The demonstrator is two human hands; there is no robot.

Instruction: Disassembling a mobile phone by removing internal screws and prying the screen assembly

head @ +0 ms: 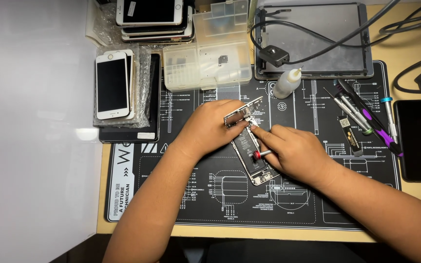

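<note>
Phone (252, 153) lies opened at frame centre on the black mat (220, 204), back shell up, battery and board exposed, long axis running from upper left to lower right. Left hand (209, 127) wraps the upper end, fingers curled closed around the edge near the board, pinning the shell to the mat. Right hand (293, 153) pinches a small screwdriver (260, 154) with red collar between thumb and fingers, closed on it, index fingertip pressing near the top of the battery; tip contact hidden, cannot tell which screw. To do this well, judging from the pose: keep the driver upright on the screw head, press down lightly before turning, keep the left hand steady so the shell does not pivot, and avoid scraping the battery with the tip. Just above the phone, a clear parts box (210, 53) sits at upper centre, a good spot for loose screws. A small white bottle (287, 82) stands right of it, beside a grey tray (313, 44) crossed by black cables. Spare drivers (361, 114) lie at right on the mat, near but apart from the right hand. A dark phone (420, 139) sits at far right. Stacked phones (115, 85) in bubble wrap rest at upper left, well apart from the work.
</note>
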